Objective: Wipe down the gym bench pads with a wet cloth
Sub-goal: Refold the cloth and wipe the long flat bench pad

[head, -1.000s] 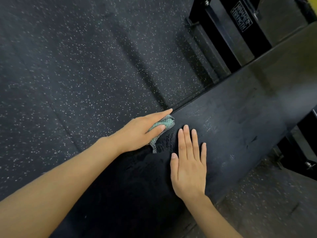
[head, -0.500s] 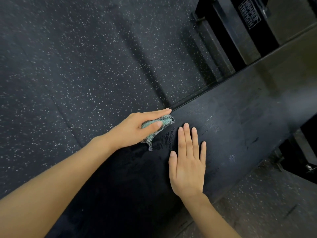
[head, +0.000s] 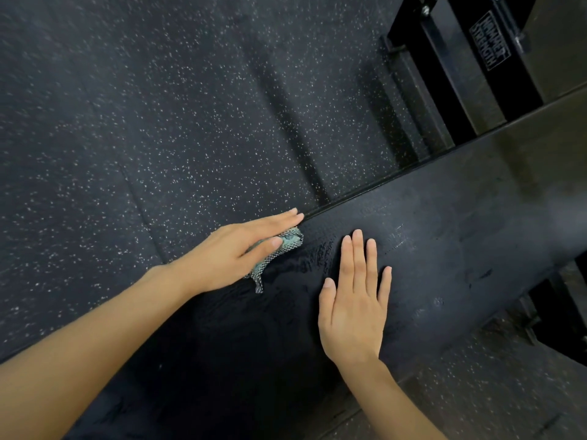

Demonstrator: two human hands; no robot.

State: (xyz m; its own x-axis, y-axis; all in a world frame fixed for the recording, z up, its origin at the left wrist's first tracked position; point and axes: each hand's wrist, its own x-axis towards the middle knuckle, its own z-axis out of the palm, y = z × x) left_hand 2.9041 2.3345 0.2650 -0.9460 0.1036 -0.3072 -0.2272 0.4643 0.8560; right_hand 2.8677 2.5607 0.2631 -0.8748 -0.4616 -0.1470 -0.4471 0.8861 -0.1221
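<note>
A long black bench pad (head: 444, 236) runs from lower left to upper right. My left hand (head: 235, 252) presses a small teal mesh cloth (head: 279, 249) against the pad's far edge, thumb over the cloth and fingers nearly straight on top. Part of the cloth hangs out below the palm. Wet streaks shine on the pad just right of the cloth. My right hand (head: 355, 306) lies flat on the pad, fingers straight and together, holding nothing.
Dark speckled rubber flooring (head: 158, 106) spreads beyond the pad's far edge. A black steel machine frame (head: 470, 68) with a white label stands at the upper right. More flooring (head: 495, 385) and dark frame parts sit at the lower right.
My left hand with the cloth has drawn back slightly to the left along the pad's far edge. My right hand has stayed flat in the same place.
</note>
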